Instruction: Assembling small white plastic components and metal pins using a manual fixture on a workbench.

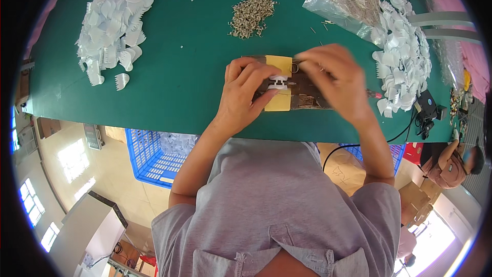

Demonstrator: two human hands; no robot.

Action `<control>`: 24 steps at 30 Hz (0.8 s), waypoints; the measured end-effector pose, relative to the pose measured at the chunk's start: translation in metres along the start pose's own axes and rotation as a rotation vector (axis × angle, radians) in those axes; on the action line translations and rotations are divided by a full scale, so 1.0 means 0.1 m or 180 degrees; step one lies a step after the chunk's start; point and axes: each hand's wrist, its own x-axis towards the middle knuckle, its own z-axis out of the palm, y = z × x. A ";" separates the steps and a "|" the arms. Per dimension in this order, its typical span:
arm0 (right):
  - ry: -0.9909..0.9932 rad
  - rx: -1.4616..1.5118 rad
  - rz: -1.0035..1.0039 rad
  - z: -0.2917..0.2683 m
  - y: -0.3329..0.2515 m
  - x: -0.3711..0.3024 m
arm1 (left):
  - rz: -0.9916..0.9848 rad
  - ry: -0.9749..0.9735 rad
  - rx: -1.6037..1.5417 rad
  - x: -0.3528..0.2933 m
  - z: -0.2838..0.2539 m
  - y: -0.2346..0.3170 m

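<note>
On the green table, a small wooden block fixture (307, 100) carries a strip of yellow tape (278, 103). My left hand (242, 90) pinches a white plastic clip piece (278, 83) between thumb and fingers, over the tape. A thin metal pin sticks out of the piece's right side. Just to the right, my right hand (338, 74) is blurred by motion above the block. Its thumb and index finger come together near a small metal ring (294, 67); what they hold, if anything, cannot be made out.
White toothed plastic pieces are heaped at left (115, 20) and right (402, 61). Small metal springs (252, 15) form a pile ahead, near a clear bag of metal pins (346, 0). A black cable (392, 138) crosses the front edge. Below stands a blue crate (143, 159).
</note>
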 end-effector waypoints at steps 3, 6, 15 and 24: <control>0.0675 -0.0960 0.0656 -0.47 0.31 -0.39 | 0.0100 -0.0062 0.0150 0.00 0.01 -0.01; 0.1057 -0.1217 0.1419 -0.71 0.59 -1.08 | 0.0064 -0.0080 0.0063 0.05 0.03 -0.02; 0.0981 -0.0830 0.1039 -0.53 0.24 -0.70 | 0.0188 -0.0004 0.0121 0.05 0.05 -0.03; 0.0650 0.0104 0.0996 -0.38 0.35 -0.38 | 0.0129 0.0039 0.0189 0.06 0.05 0.01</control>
